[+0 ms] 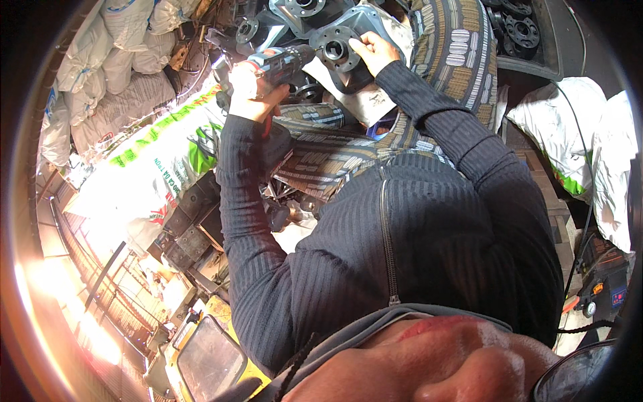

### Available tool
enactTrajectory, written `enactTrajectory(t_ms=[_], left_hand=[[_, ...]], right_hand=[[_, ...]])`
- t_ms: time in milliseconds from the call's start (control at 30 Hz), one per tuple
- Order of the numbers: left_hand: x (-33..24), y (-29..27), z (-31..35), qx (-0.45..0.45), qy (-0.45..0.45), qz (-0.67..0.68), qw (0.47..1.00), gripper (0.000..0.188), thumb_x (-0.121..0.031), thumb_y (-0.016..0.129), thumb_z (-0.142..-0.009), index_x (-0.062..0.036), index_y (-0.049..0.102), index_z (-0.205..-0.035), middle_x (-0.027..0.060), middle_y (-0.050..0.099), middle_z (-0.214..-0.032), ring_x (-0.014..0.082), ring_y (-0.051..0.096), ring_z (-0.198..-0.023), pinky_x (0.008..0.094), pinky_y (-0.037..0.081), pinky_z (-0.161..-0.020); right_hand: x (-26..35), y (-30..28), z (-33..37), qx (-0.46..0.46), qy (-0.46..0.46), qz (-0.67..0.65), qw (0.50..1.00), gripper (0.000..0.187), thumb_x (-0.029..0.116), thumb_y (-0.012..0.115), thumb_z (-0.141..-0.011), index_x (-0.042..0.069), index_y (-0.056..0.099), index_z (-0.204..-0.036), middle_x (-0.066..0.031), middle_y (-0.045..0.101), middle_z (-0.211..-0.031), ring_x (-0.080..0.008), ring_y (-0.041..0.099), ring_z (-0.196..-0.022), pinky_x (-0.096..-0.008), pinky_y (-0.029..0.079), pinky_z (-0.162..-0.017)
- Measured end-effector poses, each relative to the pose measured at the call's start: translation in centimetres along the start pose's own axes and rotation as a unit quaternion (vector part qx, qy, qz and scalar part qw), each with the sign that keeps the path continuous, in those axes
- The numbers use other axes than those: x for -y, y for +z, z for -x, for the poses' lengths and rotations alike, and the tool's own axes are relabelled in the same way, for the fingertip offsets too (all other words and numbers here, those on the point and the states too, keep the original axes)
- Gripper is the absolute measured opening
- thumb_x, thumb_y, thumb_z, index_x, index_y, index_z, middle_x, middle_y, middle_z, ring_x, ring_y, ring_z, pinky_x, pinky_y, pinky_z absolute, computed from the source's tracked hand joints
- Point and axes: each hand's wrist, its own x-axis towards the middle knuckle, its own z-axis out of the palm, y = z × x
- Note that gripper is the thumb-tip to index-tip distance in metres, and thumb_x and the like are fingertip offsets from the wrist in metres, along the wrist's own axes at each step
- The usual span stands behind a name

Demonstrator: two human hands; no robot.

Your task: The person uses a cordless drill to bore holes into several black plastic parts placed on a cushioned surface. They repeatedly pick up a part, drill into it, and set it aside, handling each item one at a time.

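My left hand (258, 100) is wrapped around the handle of a cordless drill (282, 63), its chuck pointing right toward a dark flanged part (345, 61). I cannot tell whether the tool's tip touches the metal. That part sits between my knees, at the far side of my lap, its round hub and ring of holes facing up. My right hand (377, 52) grasps its right side, thumb and fingers at the edge of the flange. A white sheet (374, 108) lies beneath it, against my patterned trousers (455, 60). Similar flanged pieces (301, 8) lie just beyond. Far right, a dark bin (536, 69) holds more round parts; far left, white sacks (134, 40) are piled up.
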Motion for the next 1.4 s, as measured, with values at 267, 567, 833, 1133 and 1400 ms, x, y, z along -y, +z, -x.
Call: enactTrajectory(t_ms=[267,567,833,1133,1400], left_hand=[[-0.8,-0.7,-1.9,0.033,-0.006,-0.137,0.99,0.058,0.007,0.065,-0.065,-0.0051,0.046,-0.118,0.009,0.061,-0.092,0.0143,0.059,-0.061,0.0243,0.044,-0.042],[1.8,-1.5,-3.1,0.031,0.012,-0.268,0.963,0.048,-0.025,0.072,-0.069,-0.0042,0.054,-0.109,0.0079,0.063,-0.081,0.0184,0.06,-0.063,0.0288,0.05,-0.06],[2.1,-1.4,-4.8,0.105,0.028,-0.429,0.897,0.047,-0.032,0.069,-0.069,-0.0078,0.057,-0.108,0.0118,0.06,-0.105,0.0253,0.058,-0.098,0.0316,0.046,-0.087],[0.3,-0.5,-4.0,0.073,-0.034,-0.221,0.972,0.043,-0.015,0.068,-0.073,-0.0101,0.053,-0.113,0.0053,0.059,-0.081,0.013,0.053,-0.055,0.0264,0.043,-0.045],[0.4,1.1,2.5,-0.008,0.172,-0.255,0.951,0.044,0.0,0.068,-0.068,-0.0016,0.053,-0.109,0.0067,0.059,-0.09,0.012,0.057,-0.064,0.0245,0.046,-0.048]], right_hand=[[-1.5,-0.1,-0.2,-0.061,0.037,0.1,0.992,0.042,0.048,0.069,-0.069,0.007,0.061,-0.08,-0.0057,0.064,-0.07,-0.0215,0.062,-0.067,-0.0341,0.049,-0.068],[-1.9,-0.4,-0.5,-0.04,0.06,0.111,0.991,0.041,0.045,0.072,-0.067,0.007,0.058,-0.076,-0.0058,0.062,-0.067,-0.0207,0.061,-0.065,-0.0328,0.048,-0.065],[-2.7,-0.1,-0.9,-0.022,0.082,0.054,0.995,0.035,0.038,0.073,-0.07,0.007,0.056,-0.076,0.0002,0.055,-0.061,-0.0109,0.05,-0.057,-0.0262,0.041,-0.055],[-2.3,-0.5,-1.7,0.009,0.134,0.064,0.989,0.04,0.041,0.073,-0.067,0.007,0.06,-0.081,-0.0023,0.059,-0.066,-0.0139,0.056,-0.063,-0.0283,0.046,-0.063],[-1.0,-2.4,-0.9,-0.02,0.2,-0.245,0.949,0.035,0.031,0.068,-0.076,0.007,0.058,-0.099,-0.0077,0.062,-0.088,-0.0223,0.06,-0.073,-0.0364,0.051,-0.07]])
